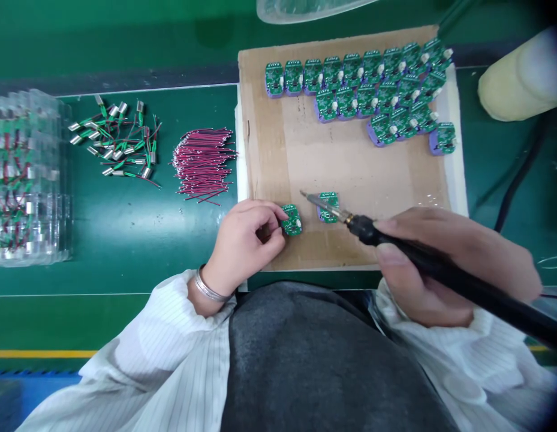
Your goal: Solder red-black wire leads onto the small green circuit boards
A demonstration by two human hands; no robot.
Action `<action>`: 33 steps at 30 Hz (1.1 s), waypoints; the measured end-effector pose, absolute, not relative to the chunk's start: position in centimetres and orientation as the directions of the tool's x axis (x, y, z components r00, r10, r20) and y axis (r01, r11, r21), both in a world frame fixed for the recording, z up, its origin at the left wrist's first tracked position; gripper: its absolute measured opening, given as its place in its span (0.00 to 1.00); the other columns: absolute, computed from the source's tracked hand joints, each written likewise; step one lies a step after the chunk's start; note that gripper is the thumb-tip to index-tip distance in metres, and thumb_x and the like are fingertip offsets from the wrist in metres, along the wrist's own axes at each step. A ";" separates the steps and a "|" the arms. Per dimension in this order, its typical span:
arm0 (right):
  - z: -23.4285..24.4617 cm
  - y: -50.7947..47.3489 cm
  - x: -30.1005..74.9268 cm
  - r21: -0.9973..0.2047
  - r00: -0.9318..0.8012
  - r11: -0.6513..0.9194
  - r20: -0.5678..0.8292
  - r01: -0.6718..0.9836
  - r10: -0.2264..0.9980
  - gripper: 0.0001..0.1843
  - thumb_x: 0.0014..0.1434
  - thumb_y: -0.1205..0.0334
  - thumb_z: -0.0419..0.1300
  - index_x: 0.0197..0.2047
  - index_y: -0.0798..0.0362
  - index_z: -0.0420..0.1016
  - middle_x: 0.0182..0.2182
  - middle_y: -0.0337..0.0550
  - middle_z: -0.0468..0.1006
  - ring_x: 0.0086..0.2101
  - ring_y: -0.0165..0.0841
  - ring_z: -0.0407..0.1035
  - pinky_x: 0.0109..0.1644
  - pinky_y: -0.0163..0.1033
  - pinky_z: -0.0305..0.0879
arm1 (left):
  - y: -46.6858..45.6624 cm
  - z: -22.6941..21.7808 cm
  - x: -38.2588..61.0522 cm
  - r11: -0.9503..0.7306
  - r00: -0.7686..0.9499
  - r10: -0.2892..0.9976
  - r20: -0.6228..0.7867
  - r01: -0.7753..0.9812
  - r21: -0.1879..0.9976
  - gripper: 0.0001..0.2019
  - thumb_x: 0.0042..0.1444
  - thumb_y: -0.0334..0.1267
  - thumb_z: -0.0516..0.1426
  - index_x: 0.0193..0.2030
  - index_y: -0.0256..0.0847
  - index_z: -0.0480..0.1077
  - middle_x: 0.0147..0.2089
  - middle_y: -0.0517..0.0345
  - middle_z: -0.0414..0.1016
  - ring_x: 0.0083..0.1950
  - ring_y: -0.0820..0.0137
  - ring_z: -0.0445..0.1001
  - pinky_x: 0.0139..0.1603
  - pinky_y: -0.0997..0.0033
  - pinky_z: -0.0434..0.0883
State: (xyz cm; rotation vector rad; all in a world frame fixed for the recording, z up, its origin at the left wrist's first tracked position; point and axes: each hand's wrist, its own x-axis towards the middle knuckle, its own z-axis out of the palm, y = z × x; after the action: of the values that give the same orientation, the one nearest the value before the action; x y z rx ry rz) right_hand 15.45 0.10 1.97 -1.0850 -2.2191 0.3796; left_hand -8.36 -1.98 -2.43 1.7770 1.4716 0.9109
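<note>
We have one small green circuit board point(291, 220) low on the cardboard sheet point(341, 162), left of its middle, white connector on its right side. Our left hand point(244, 237) is at it: index finger and thumb touch its left edge, other fingers curled; pinched or merely steadied, we can't tell. Our right hand point(449, 261) grasps the black handle of a soldering iron point(368, 230) like a pen, thumb and fingers wrapped round it. Iron points left, tip above and right of the first board, apart from it. Its metal shaft crosses over a second board point(328, 198), just right of the first; contact with that one, we can't tell.

Farther up the cardboard we get staggered rows of boards point(352, 65) with purplish undersides, packed toward the upper right. Left of the cardboard, on the green worktable point(125, 240): a flat pile of dark red wires point(204, 162), then a loose heap of silver cylinders point(117, 155) with green and red leads, then clear plastic trays point(48, 180) at the far left, filled with similar parts. Right side: a pale cylindrical container point(507, 84), blurred, and a black cable point(525, 168).
</note>
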 end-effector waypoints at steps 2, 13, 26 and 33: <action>1.2 0.6 14.8 -0.531 -0.442 0.643 0.468 0.552 0.765 0.17 0.59 0.63 0.63 0.52 0.48 0.73 0.34 0.39 0.81 0.32 0.34 0.77 0.35 0.39 0.75 | -2.0 -2.4 -8.3 -0.158 0.129 0.986 0.104 0.536 0.830 0.09 0.47 0.23 0.58 0.24 0.40 0.66 0.37 0.59 0.81 0.38 0.70 0.75 0.44 0.67 0.72; -2.8 2.4 14.4 -0.347 -0.649 0.750 0.376 0.563 0.662 0.19 0.65 0.67 0.56 0.58 0.44 0.69 0.46 0.45 0.78 0.48 0.39 0.74 0.55 0.50 0.71 | -2.1 -2.5 -9.0 -0.258 0.178 0.966 0.188 0.616 0.744 0.05 0.53 0.27 0.59 0.28 0.39 0.70 0.41 0.53 0.76 0.42 0.67 0.74 0.43 0.65 0.72; -3.5 2.6 12.1 -0.271 -0.863 0.897 0.280 0.349 0.420 0.16 0.65 0.70 0.50 0.50 0.47 0.75 0.49 0.48 0.78 0.52 0.44 0.70 0.54 0.55 0.67 | -3.1 -0.6 -20.3 0.087 -0.215 0.940 0.263 0.901 0.424 0.04 0.61 0.34 0.56 0.40 0.41 0.71 0.43 0.53 0.76 0.46 0.65 0.74 0.50 0.60 0.73; -3.4 2.4 11.8 -0.261 -0.830 0.895 0.348 0.360 0.436 0.15 0.68 0.69 0.48 0.47 0.49 0.75 0.47 0.51 0.78 0.48 0.43 0.71 0.48 0.49 0.67 | -0.6 -1.9 -27.8 0.216 -0.259 0.956 0.138 0.939 0.266 0.03 0.53 0.32 0.59 0.35 0.42 0.72 0.42 0.49 0.73 0.48 0.56 0.71 0.53 0.50 0.67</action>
State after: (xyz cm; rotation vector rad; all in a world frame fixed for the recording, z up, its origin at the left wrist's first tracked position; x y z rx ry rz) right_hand 11.77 2.37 -3.44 -0.5833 -2.6575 0.2586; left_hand -27.81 -0.61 -1.85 1.8774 2.4058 0.4604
